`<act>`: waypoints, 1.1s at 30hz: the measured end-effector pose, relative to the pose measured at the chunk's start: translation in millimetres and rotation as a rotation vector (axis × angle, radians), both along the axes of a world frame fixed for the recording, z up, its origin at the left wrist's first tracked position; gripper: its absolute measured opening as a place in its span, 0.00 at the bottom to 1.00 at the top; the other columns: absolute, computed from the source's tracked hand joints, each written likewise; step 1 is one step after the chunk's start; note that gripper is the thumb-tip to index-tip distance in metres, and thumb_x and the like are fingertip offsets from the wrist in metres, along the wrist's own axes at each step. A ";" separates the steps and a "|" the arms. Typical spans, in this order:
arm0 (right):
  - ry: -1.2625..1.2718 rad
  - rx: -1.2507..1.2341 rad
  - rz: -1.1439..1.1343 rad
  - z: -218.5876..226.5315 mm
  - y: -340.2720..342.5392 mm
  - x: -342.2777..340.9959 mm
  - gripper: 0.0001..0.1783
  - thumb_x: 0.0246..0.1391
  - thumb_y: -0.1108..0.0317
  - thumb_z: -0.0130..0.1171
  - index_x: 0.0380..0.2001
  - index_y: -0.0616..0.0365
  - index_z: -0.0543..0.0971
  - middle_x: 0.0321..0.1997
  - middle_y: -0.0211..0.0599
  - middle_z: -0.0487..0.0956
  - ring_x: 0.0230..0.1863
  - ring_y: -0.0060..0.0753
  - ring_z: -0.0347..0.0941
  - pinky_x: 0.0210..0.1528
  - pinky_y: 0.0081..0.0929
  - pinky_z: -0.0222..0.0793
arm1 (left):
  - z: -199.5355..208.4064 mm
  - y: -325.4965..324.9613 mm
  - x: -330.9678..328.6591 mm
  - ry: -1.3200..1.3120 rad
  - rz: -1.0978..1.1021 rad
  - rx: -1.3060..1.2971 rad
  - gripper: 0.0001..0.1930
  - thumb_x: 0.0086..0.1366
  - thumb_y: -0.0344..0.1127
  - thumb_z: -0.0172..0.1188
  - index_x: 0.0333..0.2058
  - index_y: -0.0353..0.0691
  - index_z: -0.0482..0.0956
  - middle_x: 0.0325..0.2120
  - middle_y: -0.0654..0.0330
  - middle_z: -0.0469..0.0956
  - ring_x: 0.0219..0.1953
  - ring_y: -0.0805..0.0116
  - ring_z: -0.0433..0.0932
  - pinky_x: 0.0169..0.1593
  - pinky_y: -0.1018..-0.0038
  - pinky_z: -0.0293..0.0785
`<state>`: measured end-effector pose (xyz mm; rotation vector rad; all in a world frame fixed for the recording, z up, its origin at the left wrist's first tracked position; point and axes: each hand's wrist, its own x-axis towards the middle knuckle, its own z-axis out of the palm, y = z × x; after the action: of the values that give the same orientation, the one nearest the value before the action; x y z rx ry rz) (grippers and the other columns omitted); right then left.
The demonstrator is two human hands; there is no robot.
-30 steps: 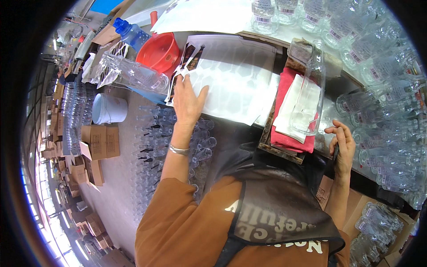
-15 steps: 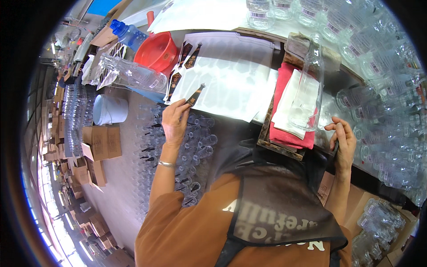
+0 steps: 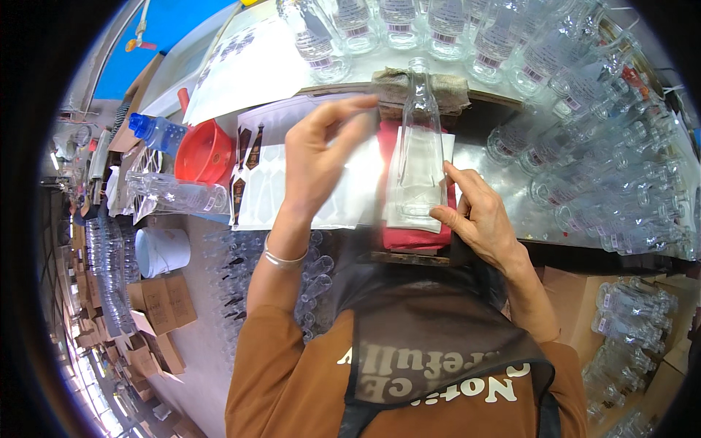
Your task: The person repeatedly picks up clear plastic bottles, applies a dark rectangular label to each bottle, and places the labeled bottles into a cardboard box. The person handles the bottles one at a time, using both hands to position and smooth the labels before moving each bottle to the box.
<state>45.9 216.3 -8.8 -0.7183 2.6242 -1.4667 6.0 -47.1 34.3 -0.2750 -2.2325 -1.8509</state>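
Note:
A clear glass bottle lies on a folded white cloth over a red cloth, its neck pointing away from me. My right hand is at the bottle's lower right side, thumb at the base and bent fingers along the edge. Raised over the label sheet, my left hand is smeared by motion, its fingers pinched together and pointing right. A dark tie-shaped label shows as a blurred streak at its fingertips. Several similar dark labels remain on the left of the white backing sheet.
Rows of clear bottles stand along the back and right of the table. A red plastic dipper, a blue-capped bottle and a bagged bottle sit at left. A white bucket and many bottles are on the floor; a carton of bottles is lower right.
My left hand has lifted the tie-shaped label off the sheet and moved right toward the bottle. My right hand has come in from the right to the bottle's base. The view has shifted.

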 end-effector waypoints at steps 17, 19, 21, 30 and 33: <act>-0.408 -0.270 0.078 -8.6 17.8 -15.5 0.31 0.58 0.64 0.65 0.63 0.64 0.72 0.46 0.40 0.79 0.32 0.25 0.73 0.36 0.26 0.71 | 1.3 49.0 33.4 0.356 -0.165 -0.628 0.14 0.54 0.36 0.74 0.38 0.38 0.83 0.56 0.48 0.77 0.60 0.48 0.76 0.59 0.59 0.74; -0.351 -0.201 0.026 -3.7 16.6 -20.7 0.28 0.61 0.61 0.62 0.60 0.66 0.74 0.44 0.41 0.82 0.31 0.24 0.75 0.35 0.26 0.71 | -5.2 49.2 26.5 0.269 -0.104 -0.560 0.25 0.57 0.38 0.73 0.53 0.40 0.81 0.63 0.43 0.69 0.61 0.44 0.74 0.60 0.58 0.73; -0.381 -0.201 0.018 2.0 13.3 -24.5 0.26 0.62 0.59 0.60 0.56 0.67 0.77 0.39 0.43 0.84 0.29 0.24 0.76 0.34 0.26 0.72 | -14.3 51.5 19.4 0.208 -0.085 -0.570 0.29 0.58 0.39 0.72 0.59 0.42 0.77 0.65 0.43 0.66 0.61 0.44 0.74 0.60 0.58 0.73; -0.361 -0.061 -0.117 18.6 -3.9 -31.5 0.30 0.52 0.51 0.69 0.44 0.70 0.81 0.28 0.54 0.82 0.27 0.33 0.79 0.32 0.32 0.73 | -32.0 48.5 5.7 0.164 -0.087 -0.499 0.33 0.60 0.38 0.70 0.65 0.47 0.71 0.67 0.46 0.62 0.61 0.49 0.73 0.54 0.61 0.80; -0.360 -0.061 -0.124 19.1 -6.0 -33.7 0.29 0.52 0.50 0.69 0.42 0.71 0.81 0.30 0.55 0.83 0.27 0.36 0.79 0.33 0.34 0.74 | -31.6 47.2 1.1 0.161 -0.090 -0.503 0.34 0.60 0.38 0.70 0.65 0.47 0.71 0.67 0.47 0.63 0.61 0.50 0.73 0.53 0.61 0.81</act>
<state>12.2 210.3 10.4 -0.2653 2.3931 -1.5432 7.1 0.1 2.7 -0.5923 -2.5664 -1.2196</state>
